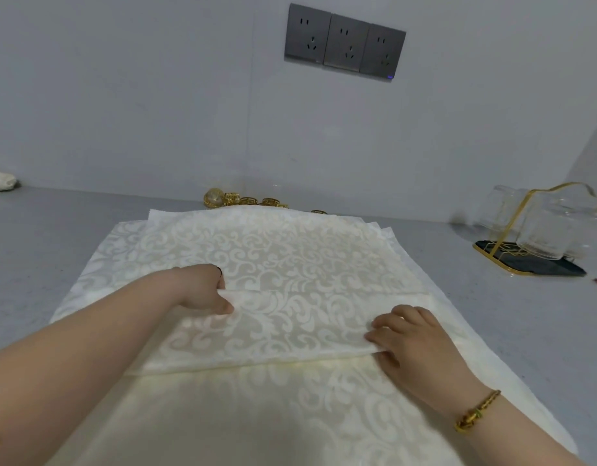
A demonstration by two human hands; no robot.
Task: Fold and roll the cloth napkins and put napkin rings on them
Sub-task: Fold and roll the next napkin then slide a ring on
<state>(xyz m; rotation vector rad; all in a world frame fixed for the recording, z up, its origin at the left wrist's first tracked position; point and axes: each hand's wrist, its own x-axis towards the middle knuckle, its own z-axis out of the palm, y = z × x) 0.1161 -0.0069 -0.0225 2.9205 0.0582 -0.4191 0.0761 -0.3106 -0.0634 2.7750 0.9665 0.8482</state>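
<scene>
Gold rings behind napkin, part hidden; glass rack right.

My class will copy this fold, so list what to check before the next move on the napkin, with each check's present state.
1. Left hand pinches folded cream damask cloth napkin's left end: ok.
2. Right hand grips its right end: ok.
3. Fold's far edge straight: ok.
4. Gold metal napkin rings in sight by the wall: ok.
5. Napkins beneath squared up: not ok, edges fan out.
</scene>
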